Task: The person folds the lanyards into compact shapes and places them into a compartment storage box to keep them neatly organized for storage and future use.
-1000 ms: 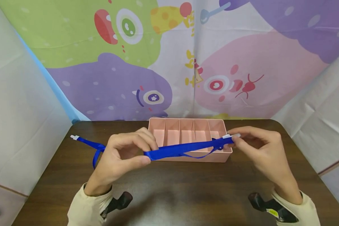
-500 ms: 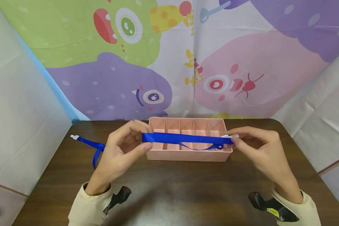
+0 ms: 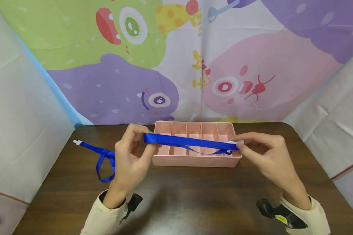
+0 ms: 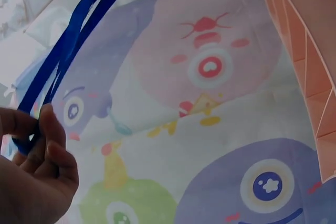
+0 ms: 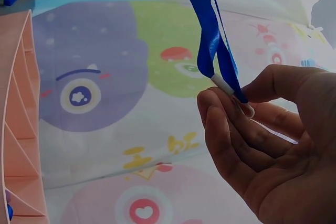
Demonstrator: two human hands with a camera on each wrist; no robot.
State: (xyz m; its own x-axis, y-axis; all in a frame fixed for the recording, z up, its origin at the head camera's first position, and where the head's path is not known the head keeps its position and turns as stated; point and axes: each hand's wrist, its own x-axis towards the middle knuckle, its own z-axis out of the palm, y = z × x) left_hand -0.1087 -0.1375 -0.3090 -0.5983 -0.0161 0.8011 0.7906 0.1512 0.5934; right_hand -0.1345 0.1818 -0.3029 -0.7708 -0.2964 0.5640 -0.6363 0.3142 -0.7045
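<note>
A blue lanyard [image 3: 191, 142] is stretched in the air between both hands, in front of and above a pink divided box [image 3: 194, 161]. My left hand [image 3: 132, 163] pinches its folded end between thumb and fingers. At the other end my right hand [image 3: 270, 156] pinches the lanyard beside its white plastic clip [image 5: 222, 84]. The strap is doubled, with one strand sagging below the other. Another blue lanyard [image 3: 101, 150] lies on the table at the left, a white clip [image 3: 77, 142] at its tip; the left hand partly hides it.
The pink box stands at the back of the dark wooden table [image 3: 176, 195], its several compartments facing up. A bit of blue [image 5: 9, 212] shows at one end of the box in the right wrist view. A cartoon-printed cloth [image 3: 120, 88] hangs behind the table.
My left hand has risen and turned, lifting the lanyard's folded end up and slightly left. More of the lanyard on the table now shows. The right hand has shifted only a little left.
</note>
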